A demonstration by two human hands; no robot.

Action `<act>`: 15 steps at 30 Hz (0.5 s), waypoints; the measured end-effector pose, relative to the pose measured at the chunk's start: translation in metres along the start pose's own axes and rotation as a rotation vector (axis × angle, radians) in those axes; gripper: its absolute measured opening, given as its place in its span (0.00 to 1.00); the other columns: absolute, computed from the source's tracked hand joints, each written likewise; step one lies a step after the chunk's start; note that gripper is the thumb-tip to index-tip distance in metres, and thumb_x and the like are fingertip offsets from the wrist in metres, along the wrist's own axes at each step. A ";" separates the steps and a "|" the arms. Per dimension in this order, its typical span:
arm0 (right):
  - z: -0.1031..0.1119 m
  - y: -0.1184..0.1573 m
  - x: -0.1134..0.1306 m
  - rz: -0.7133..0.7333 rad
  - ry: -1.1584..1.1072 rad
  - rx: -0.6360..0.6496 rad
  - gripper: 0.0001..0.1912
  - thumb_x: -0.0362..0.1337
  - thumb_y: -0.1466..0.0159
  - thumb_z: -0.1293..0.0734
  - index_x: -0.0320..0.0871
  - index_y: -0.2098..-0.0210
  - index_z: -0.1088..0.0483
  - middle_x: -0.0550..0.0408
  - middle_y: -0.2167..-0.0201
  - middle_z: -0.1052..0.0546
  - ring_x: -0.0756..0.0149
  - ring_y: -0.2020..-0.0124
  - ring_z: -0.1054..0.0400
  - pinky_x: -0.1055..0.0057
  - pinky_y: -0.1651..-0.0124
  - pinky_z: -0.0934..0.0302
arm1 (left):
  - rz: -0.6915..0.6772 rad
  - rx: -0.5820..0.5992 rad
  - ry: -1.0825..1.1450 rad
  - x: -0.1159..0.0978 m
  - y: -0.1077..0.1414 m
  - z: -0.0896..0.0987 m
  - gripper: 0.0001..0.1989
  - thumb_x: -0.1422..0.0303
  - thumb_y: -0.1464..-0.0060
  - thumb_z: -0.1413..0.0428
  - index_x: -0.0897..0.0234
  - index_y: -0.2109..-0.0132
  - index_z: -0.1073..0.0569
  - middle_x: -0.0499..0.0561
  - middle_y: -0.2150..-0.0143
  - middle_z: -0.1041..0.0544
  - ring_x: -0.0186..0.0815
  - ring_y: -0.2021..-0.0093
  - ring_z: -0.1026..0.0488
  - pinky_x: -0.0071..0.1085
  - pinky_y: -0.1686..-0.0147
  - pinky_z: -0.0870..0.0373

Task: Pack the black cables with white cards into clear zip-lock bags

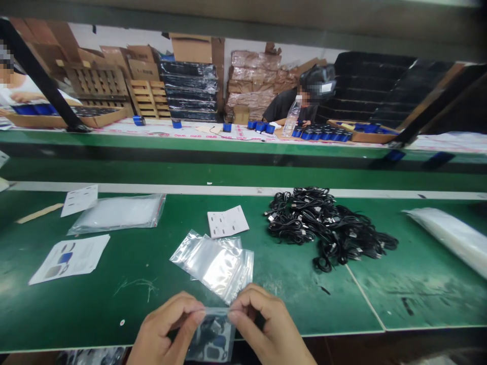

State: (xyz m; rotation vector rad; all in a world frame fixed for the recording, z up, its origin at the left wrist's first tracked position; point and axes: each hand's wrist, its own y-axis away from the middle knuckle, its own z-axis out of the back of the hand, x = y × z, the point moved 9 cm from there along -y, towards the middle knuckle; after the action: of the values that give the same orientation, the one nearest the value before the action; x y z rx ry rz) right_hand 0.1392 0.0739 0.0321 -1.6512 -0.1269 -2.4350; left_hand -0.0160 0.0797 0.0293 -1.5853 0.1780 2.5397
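My left hand (169, 327) and my right hand (262, 322) pinch the top edge of a small clear zip bag (213, 339) at the table's front edge. Through its plastic show a dark cable and a printed sheet with blue and grey shapes. Just beyond my fingers lies a fanned pile of flat zip bags (216, 263). Behind that pile is a small stack of white printed leaflets (227, 222). To the right spreads a heap of coiled black USB cables (323, 223).
At left are another leaflet stack (70, 257), a packed bag of clear bags (117, 213) and a loose sheet (80, 199). A plastic-wrapped bundle (452, 235) lies far right. Across the raised shelf, two people work among blue devices (323, 133) and a water bottle (291, 117).
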 end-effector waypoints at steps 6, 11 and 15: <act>-0.002 0.001 0.001 0.035 0.029 -0.039 0.08 0.33 0.39 0.37 0.41 0.74 0.31 0.57 0.77 0.31 0.69 0.73 0.37 0.75 0.70 0.44 | 0.021 0.136 0.040 0.000 0.000 -0.017 0.11 0.61 0.43 0.49 0.59 0.68 0.26 0.44 0.72 0.27 0.30 0.72 0.28 0.18 0.72 0.33; -0.010 0.000 0.003 0.023 0.062 0.002 0.06 0.30 0.41 0.36 0.41 0.74 0.30 0.57 0.77 0.31 0.69 0.73 0.36 0.76 0.71 0.43 | 0.051 0.169 0.002 0.005 0.000 -0.022 0.13 0.60 0.43 0.49 0.61 0.70 0.26 0.47 0.73 0.27 0.32 0.72 0.28 0.21 0.72 0.31; -0.013 0.001 0.006 0.066 0.049 -0.019 0.07 0.29 0.43 0.35 0.41 0.76 0.28 0.57 0.78 0.29 0.68 0.74 0.35 0.76 0.71 0.43 | 0.042 0.156 -0.011 0.005 0.001 -0.019 0.13 0.62 0.43 0.49 0.60 0.71 0.25 0.46 0.74 0.25 0.32 0.73 0.27 0.21 0.72 0.32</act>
State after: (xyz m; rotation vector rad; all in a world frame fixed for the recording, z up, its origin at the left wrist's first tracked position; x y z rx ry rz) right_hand 0.1255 0.0704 0.0331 -1.5759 -0.0419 -2.4329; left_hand -0.0019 0.0755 0.0164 -1.5248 0.4016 2.4965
